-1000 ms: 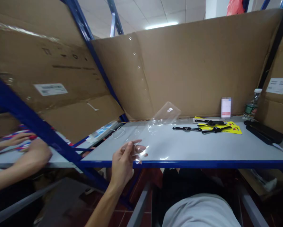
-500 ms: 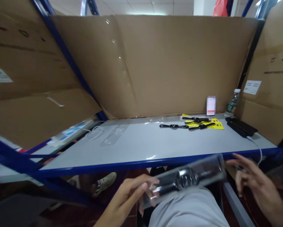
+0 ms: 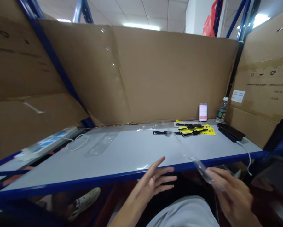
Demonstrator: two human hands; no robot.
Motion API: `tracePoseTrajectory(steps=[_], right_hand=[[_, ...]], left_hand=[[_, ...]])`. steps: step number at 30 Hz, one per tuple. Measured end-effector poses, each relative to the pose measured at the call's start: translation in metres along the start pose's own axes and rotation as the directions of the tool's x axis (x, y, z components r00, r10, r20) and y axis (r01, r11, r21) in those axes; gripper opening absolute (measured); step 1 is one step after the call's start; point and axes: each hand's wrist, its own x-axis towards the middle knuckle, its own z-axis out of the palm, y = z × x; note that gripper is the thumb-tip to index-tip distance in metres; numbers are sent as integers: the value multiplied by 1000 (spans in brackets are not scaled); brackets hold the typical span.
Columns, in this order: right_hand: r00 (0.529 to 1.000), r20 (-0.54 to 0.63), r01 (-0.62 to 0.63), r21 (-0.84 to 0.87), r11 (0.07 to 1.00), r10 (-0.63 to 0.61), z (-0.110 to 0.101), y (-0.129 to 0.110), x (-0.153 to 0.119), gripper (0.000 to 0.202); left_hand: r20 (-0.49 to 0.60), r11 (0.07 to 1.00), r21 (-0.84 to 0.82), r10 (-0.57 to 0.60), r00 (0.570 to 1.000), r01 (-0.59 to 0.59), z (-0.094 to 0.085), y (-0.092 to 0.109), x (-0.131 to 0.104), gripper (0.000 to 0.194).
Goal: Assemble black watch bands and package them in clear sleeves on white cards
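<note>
1. Clear plastic packaging (image 3: pixel 201 168), blurred, slants across the front edge of the table (image 3: pixel 132 151), gripped by the right hand (image 3: pixel 234 192).
2. Left hand (image 3: pixel 152 182) spread open near that edge.
3. Black tools (image 3: pixel 195 132) lie behind, some on yellow cards (image 3: pixel 211 130).

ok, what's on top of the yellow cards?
Black tools lie across the yellow cards. The card areas beneath them are covered; any print there can't be seen.
</note>
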Motion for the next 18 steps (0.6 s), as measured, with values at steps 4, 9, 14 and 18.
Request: tracePoseTrajectory(steps=[4, 9, 14, 18], right_hand=[[974, 139, 199, -127, 972, -181, 51, 2, 24, 28], [974, 199, 149, -177, 973, -113, 89, 8, 41, 22], [975, 164, 163, -89, 983, -147, 99, 8, 44, 17], [979, 130, 150, 66, 987, -157, 92, -5, 44, 17]], left_hand=[[-31, 992, -107, 64, 997, -67, 36, 14, 49, 79], [-141, 962, -182, 181, 973, -205, 50, 33, 114, 66], [-141, 930, -173, 301, 943, -323, 33, 19, 120, 72], [-228, 821, 242, 566, 792, -516, 2, -20, 105, 80]])
